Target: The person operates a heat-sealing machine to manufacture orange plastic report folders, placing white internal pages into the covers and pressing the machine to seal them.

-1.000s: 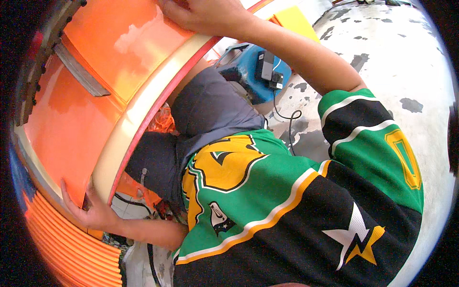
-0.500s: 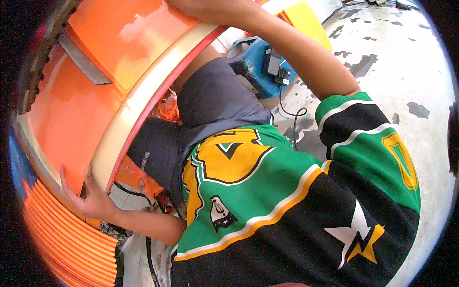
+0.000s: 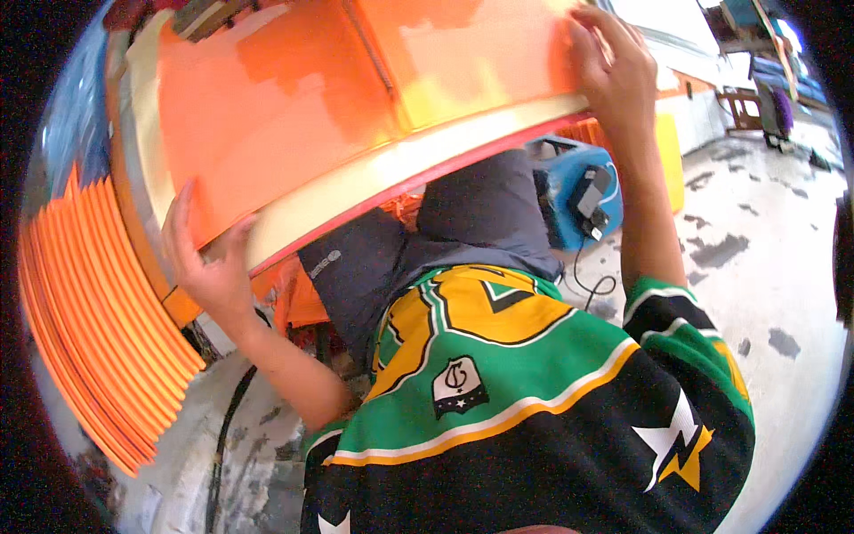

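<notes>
A glossy orange sheet (image 3: pixel 276 125) lies over a work surface with a cream front edge (image 3: pixel 356 205) and a red strip below. My left hand (image 3: pixel 213 271) is at the sheet's near left corner, thumb and fingers apart, a little blurred. At the right end, my right hand (image 3: pixel 618 76) rests with bent, parted fingers, their tips touching the sheet. Neither hand visibly grasps anything. A dark narrow bar (image 3: pixel 369 44) crosses the sheet towards the back, beside a yellowish fold line.
To the left stands a thick stack of folded orange sheets (image 3: pixel 107 329), with blue plastic wrap (image 3: pixel 76 107) behind it. A blue plastic container (image 3: pixel 569 191) carrying a black power adapter (image 3: pixel 587 200) and cable sits right of my legs, near a yellow panel (image 3: pixel 669 160). The floor (image 3: pixel 729 294) is patchy white.
My view has turned, so the work surface now runs more across the picture. My right hand has come fully into view at the sheet's right end; the left stays near the left corner.
</notes>
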Motion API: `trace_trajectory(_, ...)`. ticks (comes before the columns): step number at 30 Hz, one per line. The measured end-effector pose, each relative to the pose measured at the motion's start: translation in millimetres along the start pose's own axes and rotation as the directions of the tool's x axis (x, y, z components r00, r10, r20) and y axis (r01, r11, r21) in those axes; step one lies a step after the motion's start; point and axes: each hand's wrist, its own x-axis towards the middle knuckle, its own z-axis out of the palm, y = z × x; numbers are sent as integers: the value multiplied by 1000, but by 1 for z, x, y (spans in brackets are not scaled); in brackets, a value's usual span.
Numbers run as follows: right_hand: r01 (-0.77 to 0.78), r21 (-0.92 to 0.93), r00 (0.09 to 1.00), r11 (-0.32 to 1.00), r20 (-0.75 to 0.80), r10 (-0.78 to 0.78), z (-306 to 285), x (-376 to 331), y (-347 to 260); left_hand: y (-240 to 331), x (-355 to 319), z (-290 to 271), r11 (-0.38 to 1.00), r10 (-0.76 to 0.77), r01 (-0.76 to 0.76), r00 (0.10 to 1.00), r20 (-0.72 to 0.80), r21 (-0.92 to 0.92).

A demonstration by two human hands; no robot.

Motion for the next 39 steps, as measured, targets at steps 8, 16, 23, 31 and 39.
trace_trajectory(8,-80,-206,985,975,135,109,-13,-3,-23,1,0,-11,998,-29,29,1000,-7,60)
trace_trajectory(16,-89,-119,994,989,48,95,5,4,-24,4,-1,-14,998,-48,49,998,-34,37)
trace_trajectory(23,-2,-150,1000,989,6,3,23,15,-20,10,0,-15,987,-26,35,998,-58,159)
trace_trajectory(31,-8,-178,997,984,71,21,32,31,-25,15,2,-9,978,-139,145,989,-51,148)
trace_trajectory(39,-53,-186,993,981,91,71,34,30,-13,12,1,0,965,-146,148,989,-26,216)
